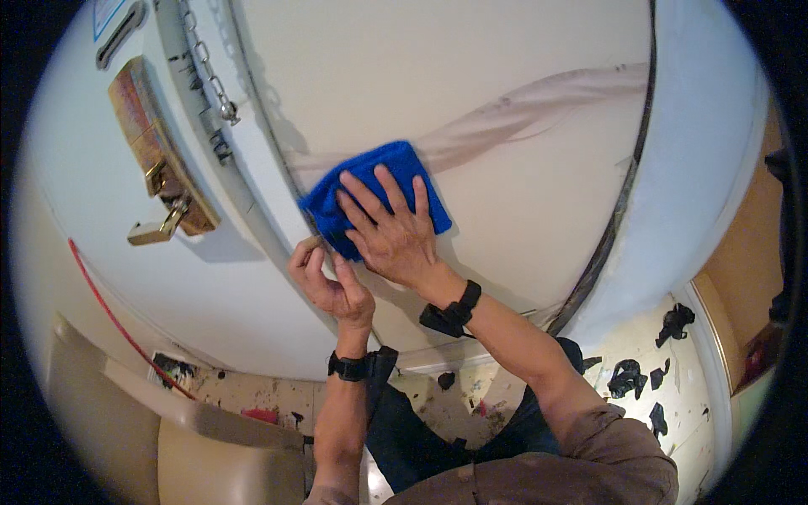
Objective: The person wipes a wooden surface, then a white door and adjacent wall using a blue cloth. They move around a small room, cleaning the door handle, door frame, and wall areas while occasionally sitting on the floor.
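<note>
A folded blue cloth (404, 167) lies flat against an off-white panel (505, 240). My right hand (398, 237) presses on it with the fingers spread. From under the cloth's upper edge a brownish smeared band (480, 136) runs up and right across the panel, and a fainter part of it shows to the left. My left hand (334, 284) is just below the cloth's lower left corner, beside the panel's left edge, fingers curled and thumb raised. Whether it pinches anything is unclear. Black straps with small boxes are on both wrists.
A white door (221, 303) with a brass lever handle (158, 227) and a hanging chain (205, 60) stands at left. Below it are a red cord (110, 303) and a beige padded chair (221, 454). Black scraps (627, 377) litter the stained floor (678, 398).
</note>
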The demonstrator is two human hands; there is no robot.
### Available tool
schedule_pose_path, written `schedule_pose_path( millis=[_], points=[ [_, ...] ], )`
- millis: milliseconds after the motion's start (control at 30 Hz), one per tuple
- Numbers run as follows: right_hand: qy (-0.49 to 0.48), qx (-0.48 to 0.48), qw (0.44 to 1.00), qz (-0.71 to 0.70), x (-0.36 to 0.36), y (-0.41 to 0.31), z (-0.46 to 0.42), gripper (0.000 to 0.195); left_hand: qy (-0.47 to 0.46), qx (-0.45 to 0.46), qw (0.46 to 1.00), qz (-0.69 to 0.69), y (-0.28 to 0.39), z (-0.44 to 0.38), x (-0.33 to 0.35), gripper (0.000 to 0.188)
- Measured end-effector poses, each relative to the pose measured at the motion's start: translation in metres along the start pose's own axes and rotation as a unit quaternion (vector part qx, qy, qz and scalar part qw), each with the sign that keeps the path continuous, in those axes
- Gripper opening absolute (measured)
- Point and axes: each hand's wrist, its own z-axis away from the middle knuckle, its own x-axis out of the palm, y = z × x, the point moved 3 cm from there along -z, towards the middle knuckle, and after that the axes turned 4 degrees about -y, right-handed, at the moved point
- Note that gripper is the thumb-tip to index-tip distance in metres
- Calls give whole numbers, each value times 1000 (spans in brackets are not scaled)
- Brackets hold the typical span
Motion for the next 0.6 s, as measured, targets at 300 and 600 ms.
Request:
schedule_pose_path(
  millis=[300,600],
  points=[
    [3,145,988,60,-8,49,83,53,-78,108,990,39,19,-15,51,9],
    [32,78,996,41,-46,77,22,51,-64,120,991,15,13,-16,61,9]
  ],
)
